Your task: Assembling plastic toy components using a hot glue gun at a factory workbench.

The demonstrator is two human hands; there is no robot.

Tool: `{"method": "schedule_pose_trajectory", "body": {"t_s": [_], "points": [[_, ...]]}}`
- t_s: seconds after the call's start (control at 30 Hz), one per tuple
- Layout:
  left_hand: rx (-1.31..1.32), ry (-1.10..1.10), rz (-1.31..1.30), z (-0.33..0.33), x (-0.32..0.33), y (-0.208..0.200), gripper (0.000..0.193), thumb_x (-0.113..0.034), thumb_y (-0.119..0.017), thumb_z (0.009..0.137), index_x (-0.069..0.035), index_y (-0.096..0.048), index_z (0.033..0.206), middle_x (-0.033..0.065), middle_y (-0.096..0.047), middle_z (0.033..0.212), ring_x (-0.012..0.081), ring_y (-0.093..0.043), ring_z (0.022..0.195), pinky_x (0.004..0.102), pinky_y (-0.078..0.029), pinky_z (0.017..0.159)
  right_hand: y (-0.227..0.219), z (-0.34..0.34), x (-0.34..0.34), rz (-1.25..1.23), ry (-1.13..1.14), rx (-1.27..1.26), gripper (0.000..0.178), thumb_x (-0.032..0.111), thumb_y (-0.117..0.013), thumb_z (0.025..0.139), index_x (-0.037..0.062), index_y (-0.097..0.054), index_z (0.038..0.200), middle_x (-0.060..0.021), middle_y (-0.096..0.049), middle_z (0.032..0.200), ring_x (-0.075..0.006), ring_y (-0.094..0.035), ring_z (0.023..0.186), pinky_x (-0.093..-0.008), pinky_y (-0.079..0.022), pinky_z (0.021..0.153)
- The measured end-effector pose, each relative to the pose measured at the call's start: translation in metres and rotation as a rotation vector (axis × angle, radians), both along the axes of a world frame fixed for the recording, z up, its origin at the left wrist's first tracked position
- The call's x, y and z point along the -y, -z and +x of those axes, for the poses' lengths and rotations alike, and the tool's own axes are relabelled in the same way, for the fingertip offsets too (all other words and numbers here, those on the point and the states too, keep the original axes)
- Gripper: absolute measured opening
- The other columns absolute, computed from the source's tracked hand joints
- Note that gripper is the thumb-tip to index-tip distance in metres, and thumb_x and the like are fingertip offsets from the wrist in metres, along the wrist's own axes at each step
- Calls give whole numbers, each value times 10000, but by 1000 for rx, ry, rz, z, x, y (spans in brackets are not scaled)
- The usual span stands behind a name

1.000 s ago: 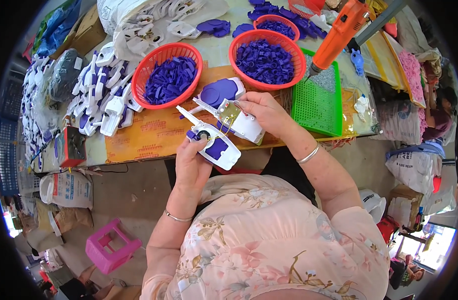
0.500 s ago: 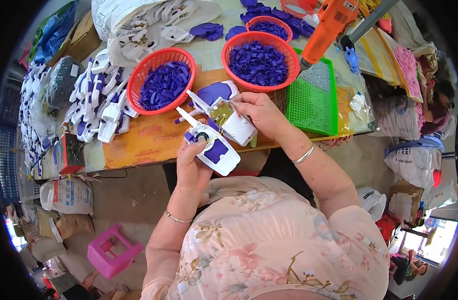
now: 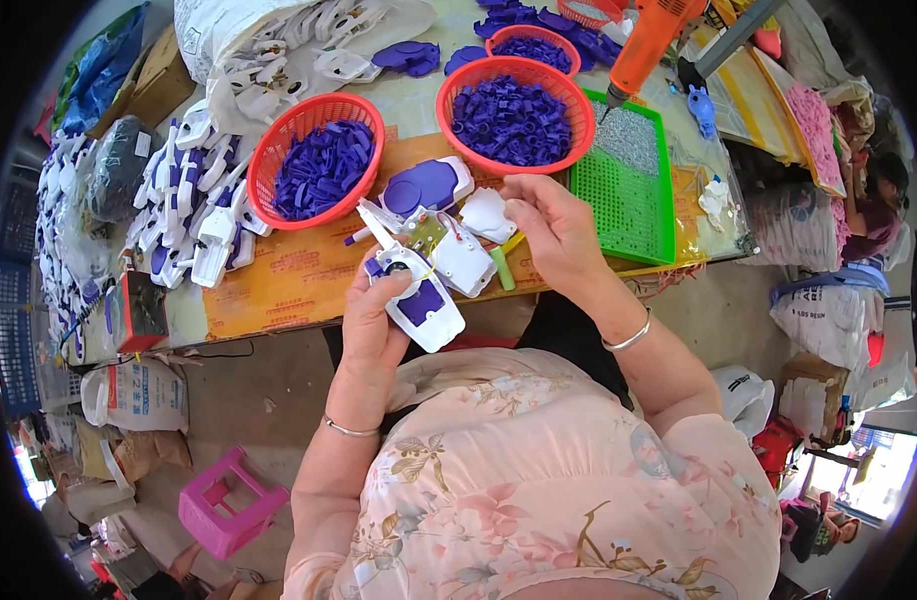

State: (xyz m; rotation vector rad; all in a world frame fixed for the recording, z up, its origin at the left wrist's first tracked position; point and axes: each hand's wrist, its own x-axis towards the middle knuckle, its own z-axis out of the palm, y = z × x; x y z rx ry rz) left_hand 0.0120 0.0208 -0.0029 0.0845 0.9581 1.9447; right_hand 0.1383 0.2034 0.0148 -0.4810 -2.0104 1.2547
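My left hand grips a white and purple plastic housing half with a round dark part near its top, thumb pressed on it. Against it, on its right, rests the other white housing half, open side up, showing a green circuit board and thin yellow and red wires. My right hand is raised just right of that half, fingers curled and thumb drawn to the index finger; what they pinch, if anything, is hidden. Near its fingertips lies a rounded white piece. Behind sits a white and purple housing.
Red baskets of purple parts stand beyond my hands. On the right, a green tray holds small metal pieces under an orange power driver. White-purple housings pile up left. A light green strip lies by the table edge.
My right hand has let go of the housing half with the circuit board and moved right. That half has come lower and closer to the one in my left hand. The rounded white piece now shows.
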Motion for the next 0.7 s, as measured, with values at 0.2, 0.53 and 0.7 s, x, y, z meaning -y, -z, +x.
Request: {"method": "schedule_pose_trajectory", "body": {"t_s": [0.2, 0.53, 0.7], "points": [[-27, 0, 26, -2, 6, -1, 413, 20, -603, 785, -9, -547, 1193, 90, -637, 1015, 194, -650, 900, 354, -556, 828, -14, 20, 36, -11, -214, 188, 275, 170, -723, 780, 15, -594, 968, -103, -600, 786, -192, -582, 655, -317, -478, 596], [3, -26, 54, 8, 4, -5, 438, -18, -559, 796, -11, -514, 1232, 82, -614, 1067, 193, -610, 976, 352, -501, 907, -20, 8, 71, 590, -298, 265, 778, 261, -809, 623, -34, -460, 1253, -180, -523, 1081, -330, -582, 939, -392, -505, 777], [-6, 15, 86, 11, 2, -5, 490, -90, -568, 798, -12, -478, 1273, 99, -593, 1123, 214, -582, 1052, 370, -468, 954, -23, 9, 76, 596, -273, 287, 766, 224, -795, 642, -22, -452, 1280, -189, -525, 1125, -349, -597, 942, -402, -513, 784]]}}
